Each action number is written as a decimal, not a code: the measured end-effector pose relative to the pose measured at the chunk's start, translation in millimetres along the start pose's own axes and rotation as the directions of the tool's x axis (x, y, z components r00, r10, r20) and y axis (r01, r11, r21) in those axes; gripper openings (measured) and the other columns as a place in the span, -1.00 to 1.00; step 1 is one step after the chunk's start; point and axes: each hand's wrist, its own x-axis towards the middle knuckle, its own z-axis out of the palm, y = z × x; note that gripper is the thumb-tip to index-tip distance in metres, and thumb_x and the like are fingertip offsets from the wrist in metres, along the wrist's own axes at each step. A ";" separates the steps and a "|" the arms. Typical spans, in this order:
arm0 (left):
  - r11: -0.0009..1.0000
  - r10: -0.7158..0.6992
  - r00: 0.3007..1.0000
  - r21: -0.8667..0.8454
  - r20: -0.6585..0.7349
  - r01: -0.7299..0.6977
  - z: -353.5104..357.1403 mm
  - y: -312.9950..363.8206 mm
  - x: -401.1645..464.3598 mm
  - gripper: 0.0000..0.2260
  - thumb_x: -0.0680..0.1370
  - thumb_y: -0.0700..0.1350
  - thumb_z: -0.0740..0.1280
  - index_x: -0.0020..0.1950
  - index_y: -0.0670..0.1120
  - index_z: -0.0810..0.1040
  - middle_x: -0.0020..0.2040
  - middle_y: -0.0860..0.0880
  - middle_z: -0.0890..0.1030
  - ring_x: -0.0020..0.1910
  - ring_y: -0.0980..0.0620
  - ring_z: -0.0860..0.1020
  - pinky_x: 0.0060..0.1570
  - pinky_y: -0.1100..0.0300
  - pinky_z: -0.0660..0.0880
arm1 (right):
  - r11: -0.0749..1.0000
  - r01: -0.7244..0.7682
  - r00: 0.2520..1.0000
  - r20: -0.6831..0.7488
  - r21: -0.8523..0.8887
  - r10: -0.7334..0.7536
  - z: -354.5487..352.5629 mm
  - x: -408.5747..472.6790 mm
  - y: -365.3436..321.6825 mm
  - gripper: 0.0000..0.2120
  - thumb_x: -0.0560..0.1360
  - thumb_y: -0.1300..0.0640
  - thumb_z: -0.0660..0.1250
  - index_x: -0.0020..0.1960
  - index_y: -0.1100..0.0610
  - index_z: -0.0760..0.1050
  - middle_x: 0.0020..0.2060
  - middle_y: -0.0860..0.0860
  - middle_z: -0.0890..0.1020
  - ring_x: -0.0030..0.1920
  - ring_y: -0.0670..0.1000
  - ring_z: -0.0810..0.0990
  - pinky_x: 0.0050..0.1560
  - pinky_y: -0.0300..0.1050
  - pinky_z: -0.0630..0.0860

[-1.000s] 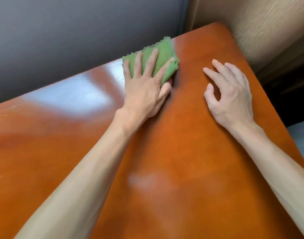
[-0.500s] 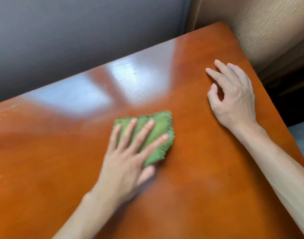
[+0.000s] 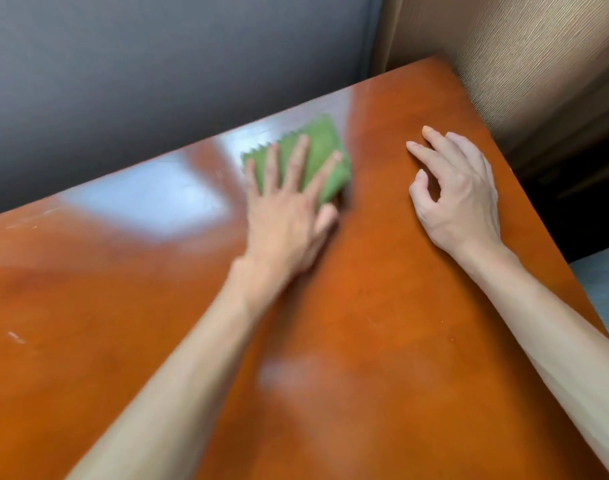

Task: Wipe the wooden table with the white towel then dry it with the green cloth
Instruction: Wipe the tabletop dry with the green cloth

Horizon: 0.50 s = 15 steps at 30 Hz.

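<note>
Near the far edge of the glossy orange-brown wooden counter [image 3: 382, 306], left hand [image 3: 289, 216] presses flat, fingers spread, on the folded green zigzag-edged cloth [image 3: 325, 147]; right hand [image 3: 459, 192] rests loosely curled, holding nothing. Judged: drying stage underway, white towel out of view.

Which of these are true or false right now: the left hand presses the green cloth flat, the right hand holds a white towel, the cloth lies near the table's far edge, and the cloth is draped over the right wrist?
1. The left hand presses the green cloth flat on the wooden table. True.
2. The right hand holds a white towel. False: it holds nothing and rests on the table; no white towel is in view.
3. The cloth lies near the table's far edge. True.
4. The cloth is draped over the right wrist. False: it lies under the left hand's fingers.
</note>
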 end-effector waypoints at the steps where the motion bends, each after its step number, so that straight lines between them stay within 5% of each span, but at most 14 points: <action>1: 0.998 0.064 0.998 -0.003 -0.004 -0.064 3.4 18.2 -18.8 -0.40 0.53 0.19 0.01 0.60 0.18 0.17 0.62 -0.13 0.17 0.56 -0.33 0.11 0.46 -0.38 0.02 | 1.000 0.001 1.000 -0.001 -0.001 -0.001 0.1 -0.4 -0.3 -0.59 0.63 0.09 0.17 0.45 0.02 0.47 0.49 -0.02 0.42 0.52 0.05 0.29 0.53 -0.07 0.10; 9: 0.956 0.291 0.953 0.009 0.079 -0.293 17.2 77.7 -177.1 -0.25 0.40 0.20 0.18 0.61 0.21 0.11 0.63 -0.05 0.12 0.59 -0.27 0.08 0.45 -0.31 0.06 | 1.000 0.018 0.997 0.074 -0.022 -0.016 -1.5 -2.7 -3.8 -0.57 0.66 0.03 0.11 0.51 0.02 0.39 0.53 0.02 0.36 0.55 0.09 0.24 0.56 0.12 0.12; 15: 0.996 -0.085 0.995 0.019 0.057 0.084 6.8 -36.7 -214.3 -0.29 0.45 0.16 0.19 0.60 0.24 0.10 0.60 -0.03 0.22 0.56 -0.24 0.20 0.45 -0.27 0.15 | 0.983 0.044 0.976 0.219 -0.176 -0.004 -11.6 -4.7 -15.9 -0.44 0.64 -0.10 -0.03 0.58 0.08 0.24 0.59 0.11 0.23 0.57 0.19 0.16 0.57 0.23 0.04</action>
